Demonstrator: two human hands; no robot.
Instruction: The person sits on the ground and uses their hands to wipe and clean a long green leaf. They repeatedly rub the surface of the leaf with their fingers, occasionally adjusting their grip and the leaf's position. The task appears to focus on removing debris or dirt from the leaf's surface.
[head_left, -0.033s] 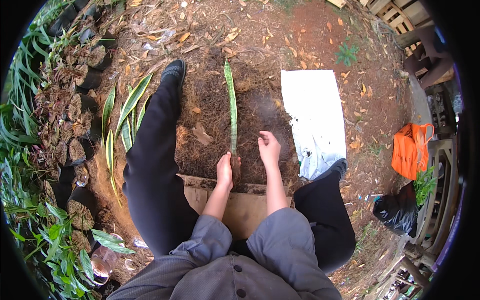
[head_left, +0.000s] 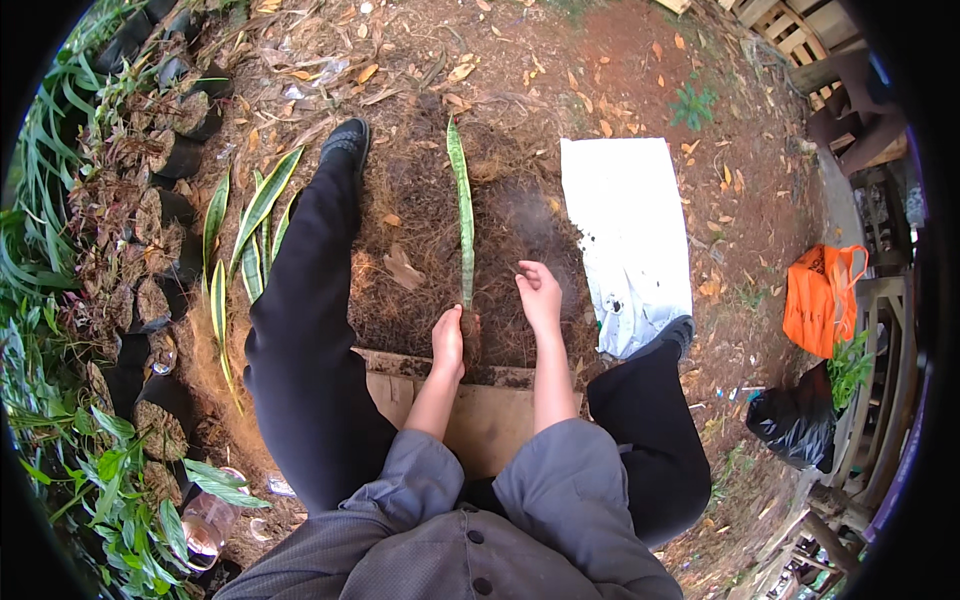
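Observation:
A long snake plant leaf (head_left: 463, 205), green with pale yellow edges, stands out from between my legs, its tip pointing away from me. My left hand (head_left: 448, 338) is closed round its lower end; the base and any roots are mostly hidden by the fingers. To the right, my right hand (head_left: 541, 298) hovers over the dark soil, apart from the leaf. Its thumb and fingers are bent together in a pinch, and what is between them, if anything, is too small to make out. Loose soil mixed with brown fibres (head_left: 410, 215) lies beneath both hands.
More snake plant leaves (head_left: 262, 215) lie left of my left leg. A white sack (head_left: 630, 210) is spread by my right foot. Potted plants (head_left: 165, 210) line the left side. An orange bag (head_left: 822, 300) and a black plastic bag (head_left: 795, 420) stand at right. A board (head_left: 490, 420) lies before me.

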